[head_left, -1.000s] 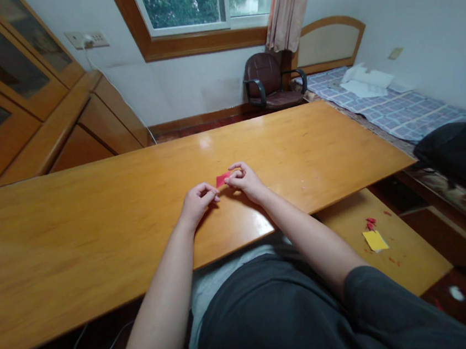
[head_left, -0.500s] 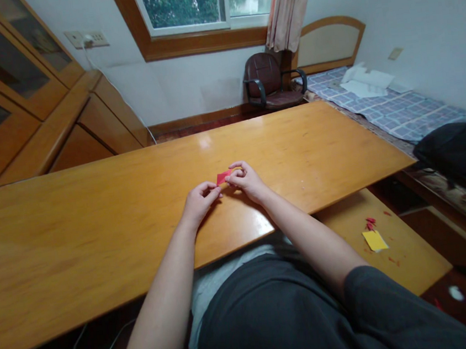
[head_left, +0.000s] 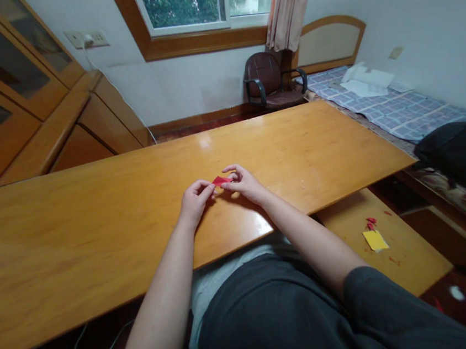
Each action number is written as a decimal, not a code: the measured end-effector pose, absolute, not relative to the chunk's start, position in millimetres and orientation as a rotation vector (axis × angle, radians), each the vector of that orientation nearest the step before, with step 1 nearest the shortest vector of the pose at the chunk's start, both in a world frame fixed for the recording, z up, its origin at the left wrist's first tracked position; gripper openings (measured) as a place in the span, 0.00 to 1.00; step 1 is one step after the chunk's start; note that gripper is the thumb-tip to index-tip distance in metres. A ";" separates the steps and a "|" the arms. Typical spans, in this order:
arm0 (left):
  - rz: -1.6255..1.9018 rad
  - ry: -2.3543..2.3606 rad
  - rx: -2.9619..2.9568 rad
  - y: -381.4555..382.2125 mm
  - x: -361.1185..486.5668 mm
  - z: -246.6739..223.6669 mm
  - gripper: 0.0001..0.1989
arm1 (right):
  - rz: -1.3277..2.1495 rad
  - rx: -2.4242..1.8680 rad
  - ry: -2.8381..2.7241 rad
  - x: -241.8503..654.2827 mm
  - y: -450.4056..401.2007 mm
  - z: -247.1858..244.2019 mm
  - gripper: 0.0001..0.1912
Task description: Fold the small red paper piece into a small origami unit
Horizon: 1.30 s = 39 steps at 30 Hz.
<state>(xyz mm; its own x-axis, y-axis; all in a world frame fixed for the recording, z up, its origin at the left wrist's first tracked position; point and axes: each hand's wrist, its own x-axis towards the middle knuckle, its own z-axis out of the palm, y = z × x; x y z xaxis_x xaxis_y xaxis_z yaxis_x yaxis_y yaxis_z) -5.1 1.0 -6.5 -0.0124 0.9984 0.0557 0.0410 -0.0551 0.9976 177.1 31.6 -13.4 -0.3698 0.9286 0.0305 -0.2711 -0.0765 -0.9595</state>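
Note:
Between my hands, just above the wooden table [head_left: 109, 226], is a small piece of red paper [head_left: 221, 181] showing a pointed, triangular outline. My left hand [head_left: 196, 200] pinches its left corner between thumb and fingertips. On the other side my right hand [head_left: 245, 184] grips the right end, thumb in front and the index finger arched above. The fingers hide both ends of the paper, so its folds cannot be made out fully.
On a lower board [head_left: 408, 259] at the right lie a yellow paper square [head_left: 375, 240] and small red scraps [head_left: 371, 223]. A brown armchair [head_left: 267, 79] stands beyond the table. A black bag [head_left: 460, 156] rests on the bed [head_left: 401, 107]; a cabinet [head_left: 65, 125] stands left.
The red paper has turned from a squarish face to a pointed, triangular one. Both hands have shifted slightly to the left, and the left hand holds the paper's corner higher up.

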 end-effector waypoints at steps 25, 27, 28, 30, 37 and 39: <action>1.307 1.216 1.126 5.3 -12.5 -16.4 0.12 | 1.567 -0.796 -1.241 177.0 33.7 -17.7 0.25; 1.310 1.219 1.122 5.2 -12.5 -16.5 0.12 | 1.565 -0.794 -1.226 176.9 33.5 -16.9 0.25; 1.302 1.215 1.133 4.7 -12.0 -15.9 0.13 | 1.565 -0.795 -1.224 176.9 33.4 -16.5 0.25; 1.279 1.205 1.168 3.6 -10.4 -13.7 0.13 | 1.568 -0.799 -1.227 176.6 33.2 -16.1 0.25; 1.178 1.224 1.306 2.0 -4.3 -6.7 0.15 | 1.572 -0.792 -1.319 176.1 33.4 -19.3 0.26; 1.159 1.234 1.303 2.0 -4.0 -7.0 0.16 | 1.568 -0.781 -1.336 176.0 33.3 -20.1 0.26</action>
<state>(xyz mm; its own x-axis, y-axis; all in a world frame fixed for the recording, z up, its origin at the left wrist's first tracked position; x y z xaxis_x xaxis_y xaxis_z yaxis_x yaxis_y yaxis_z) -4.0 2.0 -7.0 0.0354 0.9992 0.0200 0.0833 -0.0229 0.9963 176.0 33.3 -20.1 -0.3913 0.9161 0.0873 -0.2316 -0.0062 -0.9728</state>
